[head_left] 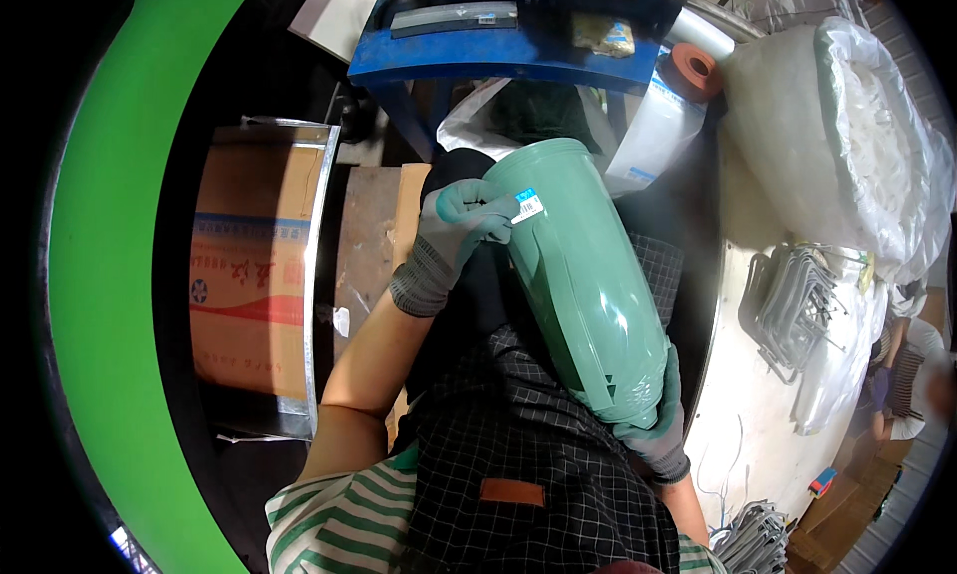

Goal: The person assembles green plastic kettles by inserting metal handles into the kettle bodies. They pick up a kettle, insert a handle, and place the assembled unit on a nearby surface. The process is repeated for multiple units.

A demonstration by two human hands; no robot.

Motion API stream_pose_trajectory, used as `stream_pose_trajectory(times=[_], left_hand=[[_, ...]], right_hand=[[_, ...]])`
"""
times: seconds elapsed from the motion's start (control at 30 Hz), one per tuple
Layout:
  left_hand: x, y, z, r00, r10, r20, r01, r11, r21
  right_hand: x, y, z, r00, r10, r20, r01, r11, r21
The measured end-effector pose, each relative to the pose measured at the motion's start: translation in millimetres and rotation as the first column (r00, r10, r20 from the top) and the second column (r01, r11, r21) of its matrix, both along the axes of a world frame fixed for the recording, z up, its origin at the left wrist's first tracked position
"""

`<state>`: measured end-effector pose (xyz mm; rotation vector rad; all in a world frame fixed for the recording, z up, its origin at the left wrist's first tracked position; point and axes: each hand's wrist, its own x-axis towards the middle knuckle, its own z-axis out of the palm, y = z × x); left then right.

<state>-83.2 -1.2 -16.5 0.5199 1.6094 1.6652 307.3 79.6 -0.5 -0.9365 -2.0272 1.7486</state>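
A long green plastic cylinder (588, 265) lies slanted across my lap, its wide rimmed end away from me. Clear film seems to cover it, crinkled and shiny toward the near end. My left hand (464, 220), in a grey and green work glove, is closed, with its fingertips pinched at the edge of a small white and blue barcode label (527, 206) near the far rim. Whether the label is fully stuck down I cannot tell. My right hand (660, 430), gloved alike, is wrapped around the near end of the cylinder from below, its fingers partly hidden.
A blue table (498, 66) stands ahead, with a roll of brown tape (692, 72) at its right. Cardboard boxes (249, 275) sit at left. On the right, a white surface (733, 375) carries bent metal handles (797, 300) and a big plastic sack (797, 145).
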Motion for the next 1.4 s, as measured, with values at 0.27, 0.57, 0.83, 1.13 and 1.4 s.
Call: stream_pose_trajectory(times=[0.27,0.57,0.83,1.13,1.4], left_hand=[[-23.1,-21.5,-22.1,0.331,-0.192,-0.924,0.017,0.980,-0.197],[11.9,29.2,-12.5,0.900,-0.178,-0.398,0.137,0.982,-0.128],[-10.7,184.6,149.9,0.081,0.133,-0.988,0.102,0.985,0.140],[42.9,148.3,144.0,-0.270,0.088,-0.959,0.028,0.996,0.084],[31.8,-67.3,136.4,-0.226,0.350,-0.909,-0.199,0.897,0.395]], right_hand=[[4.8,-7.1,-3.4,1.000,-0.010,0.025,0.009,0.999,0.046],[32.0,50.5,30.2,1.000,-0.011,-0.022,0.000,0.895,-0.446],[46.9,33.4,18.8,0.846,-0.487,-0.217,0.273,0.745,-0.608],[38.9,63.2,50.2,0.793,-0.544,-0.274,0.449,0.827,-0.339],[-46.6,135.4,108.6,0.865,-0.342,-0.366,0.336,0.938,-0.081]])
